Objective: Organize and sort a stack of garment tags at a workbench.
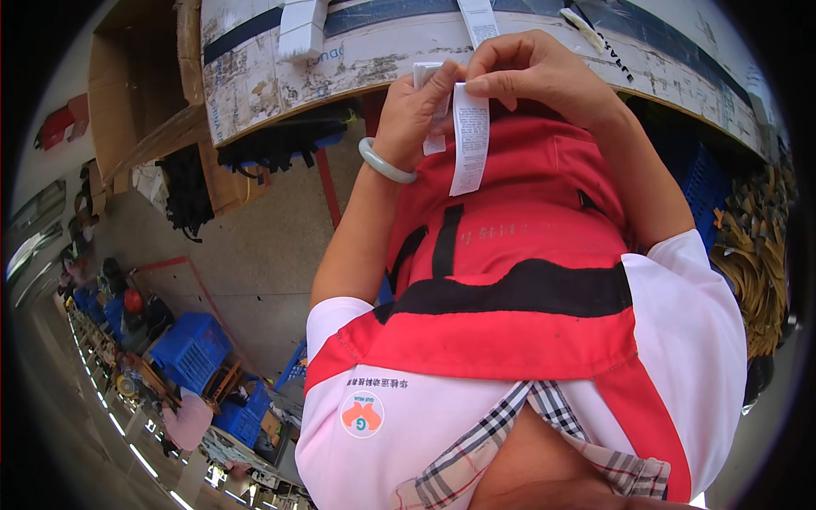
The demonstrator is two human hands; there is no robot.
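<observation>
My left hand [406, 112], with a pale bangle on its wrist, is closed round a small bundle of white printed labels [435, 143]. Thumb and forefinger of my right hand [548, 78] pinch the top end of one long white label [470, 144] covered in small print. This label hangs down in front of my red apron [527, 183]. The fingertips of both hands almost meet at its upper end. Both hands are at the near edge of a worn white board tabletop [387, 72].
On the tabletop are a thick white stack [303, 30], a strip of printed labels [478, 21] and a white tool-like item [582, 28]. An open cardboard box [140, 76] stands at the left. Blue crates [191, 350] and another person [189, 421] are farther off. Brown strips [755, 255] hang at the right.
</observation>
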